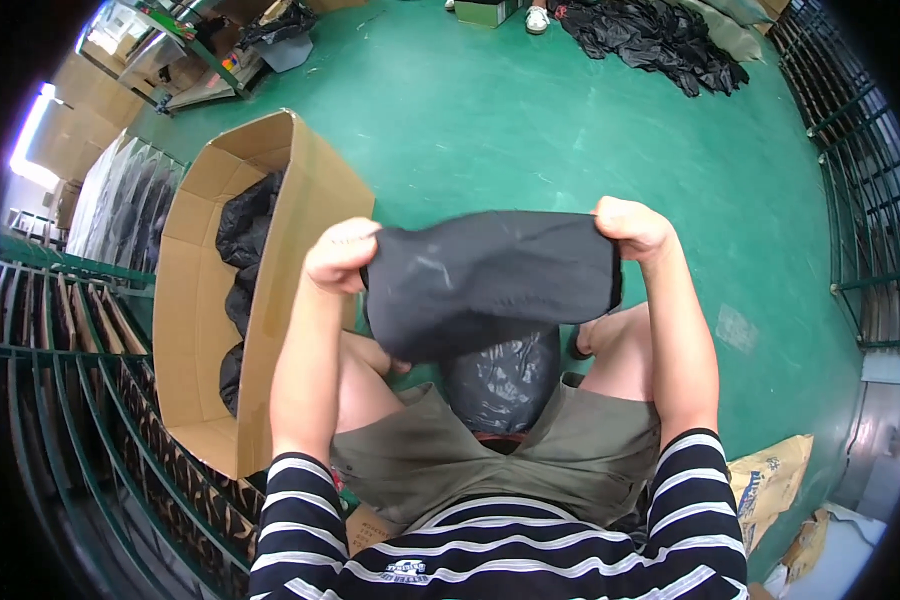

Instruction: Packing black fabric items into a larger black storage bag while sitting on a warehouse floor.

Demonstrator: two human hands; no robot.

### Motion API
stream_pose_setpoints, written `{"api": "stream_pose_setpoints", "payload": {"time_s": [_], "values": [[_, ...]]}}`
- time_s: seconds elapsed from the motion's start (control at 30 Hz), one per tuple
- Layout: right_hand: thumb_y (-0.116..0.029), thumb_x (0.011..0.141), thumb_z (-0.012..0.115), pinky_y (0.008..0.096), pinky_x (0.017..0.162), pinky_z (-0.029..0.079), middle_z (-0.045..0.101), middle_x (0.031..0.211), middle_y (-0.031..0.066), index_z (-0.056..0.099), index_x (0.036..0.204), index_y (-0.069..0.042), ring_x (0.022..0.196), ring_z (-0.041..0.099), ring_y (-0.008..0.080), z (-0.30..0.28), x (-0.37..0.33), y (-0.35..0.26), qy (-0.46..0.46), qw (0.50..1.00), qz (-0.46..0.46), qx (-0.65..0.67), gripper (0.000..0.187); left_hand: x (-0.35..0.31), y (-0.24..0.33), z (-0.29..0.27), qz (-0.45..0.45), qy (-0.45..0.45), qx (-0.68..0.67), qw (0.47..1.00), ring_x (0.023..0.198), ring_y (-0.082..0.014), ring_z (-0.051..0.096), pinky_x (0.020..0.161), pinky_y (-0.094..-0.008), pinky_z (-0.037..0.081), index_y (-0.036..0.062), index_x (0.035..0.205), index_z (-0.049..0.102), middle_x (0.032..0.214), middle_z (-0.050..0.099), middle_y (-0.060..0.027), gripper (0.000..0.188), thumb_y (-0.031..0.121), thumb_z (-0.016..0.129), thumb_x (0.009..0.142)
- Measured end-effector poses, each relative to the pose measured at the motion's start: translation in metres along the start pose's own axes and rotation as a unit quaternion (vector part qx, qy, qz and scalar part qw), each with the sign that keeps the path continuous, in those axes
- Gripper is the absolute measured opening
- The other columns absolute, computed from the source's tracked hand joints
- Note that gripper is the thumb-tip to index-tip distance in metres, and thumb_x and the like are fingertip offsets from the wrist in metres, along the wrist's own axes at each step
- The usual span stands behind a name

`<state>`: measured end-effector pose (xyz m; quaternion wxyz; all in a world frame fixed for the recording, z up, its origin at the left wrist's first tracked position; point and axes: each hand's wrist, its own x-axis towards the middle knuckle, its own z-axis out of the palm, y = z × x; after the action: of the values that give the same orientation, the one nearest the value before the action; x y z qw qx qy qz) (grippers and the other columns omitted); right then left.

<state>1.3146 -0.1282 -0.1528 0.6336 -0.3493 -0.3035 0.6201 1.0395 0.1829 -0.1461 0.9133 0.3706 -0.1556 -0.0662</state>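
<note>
A piece of dark grey-black cloth [495, 275] is stretched out between my two hands, above my knees. My left hand [342, 256] is closed, pinching its upper left corner. At the upper right corner my right hand [634, 228] grips it the same way, thumb along the edge. The cloth's lower edge sags on the left side. Below it, between my thighs, sits a bulging shiny black plastic bag [500, 385], its upper part hidden behind the cloth. What the bag contains does not show.
On my left stands a tall open cardboard box [325, 190] with black plastic bundles [245, 225] inside. Green metal racks [80, 355] line the left, barred racks [840, 200] the right. Black plastic [660, 45] lies heaped on the far floor; a paper sack [770, 485] lies at lower right.
</note>
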Motion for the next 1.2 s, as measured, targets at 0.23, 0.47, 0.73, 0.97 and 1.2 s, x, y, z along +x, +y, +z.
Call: {"api": "stream_pose_setpoints", "payload": {"time_s": [0.23,0.47,0.73,0.97,1.2], "values": [[-0.028,0.095,0.057,0.0286,0.075,0.049,0.069,0.092,0.0047,0.069,0.096,0.002,0.081,0.061,0.0114,-0.009,-0.005,-0.008,0.072,0.988,0.104,-0.09,0.032,0.008,0.011,-0.018,-0.164,0.139,0.257,0.942,0.092,-0.0135,0.061,0.09,-0.0277,0.044,-0.0026,0.108,0.065,0.101,0.068,-0.0065,0.027,0.019,0.06,0.092],[-0.029,0.093,0.059,0.0277,0.072,0.049,0.068,0.089,0.0041,0.068,0.095,0.001,0.08,0.06,0.0107,0.021,-0.038,-0.003,0.057,0.981,0.123,-0.141,0.032,0.014,-0.001,0.03,-0.124,0.151,0.211,0.958,0.084,-0.0091,0.058,0.079,-0.025,0.045,0.0018,0.092,0.064,0.088,0.066,-0.0011,0.022,0.024,0.059,0.093],[-0.025,0.097,0.056,0.0238,0.058,0.03,0.039,0.071,-0.0099,0.053,0.075,-0.008,0.068,0.034,0.0012,0.151,-0.077,0.032,-0.15,0.954,0.197,-0.167,0.028,0.012,0.045,0.175,-0.247,-0.098,0.304,0.915,0.077,-0.0106,0.059,0.067,-0.0261,0.049,-0.0079,0.099,0.065,0.088,0.067,-0.0088,0.018,0.007,0.065,0.088],[-0.032,0.095,0.057,0.0223,0.062,0.034,0.05,0.075,-0.0108,0.062,0.081,-0.009,0.066,0.038,0.0015,0.122,-0.075,0.06,0.043,0.965,0.195,-0.17,0.027,-0.009,-0.018,0.102,-0.315,0.118,0.321,0.885,0.07,0.0016,0.048,0.06,-0.0185,0.04,0.0083,0.088,0.057,0.077,0.054,0.0098,0.013,0.019,0.06,0.094],[-0.036,0.091,0.057,0.0357,0.084,0.049,0.065,0.105,0.0114,0.057,0.117,-0.004,0.094,0.062,0.0219,-0.044,0.011,0.123,0.336,0.918,0.195,0.08,0.041,0.006,-0.101,-0.097,-0.201,0.42,0.05,0.884,0.088,-0.0205,0.064,0.083,-0.0367,0.054,0.0084,0.132,0.044,0.104,0.062,-0.0069,0.055,0.046,0.054,0.093]]}}
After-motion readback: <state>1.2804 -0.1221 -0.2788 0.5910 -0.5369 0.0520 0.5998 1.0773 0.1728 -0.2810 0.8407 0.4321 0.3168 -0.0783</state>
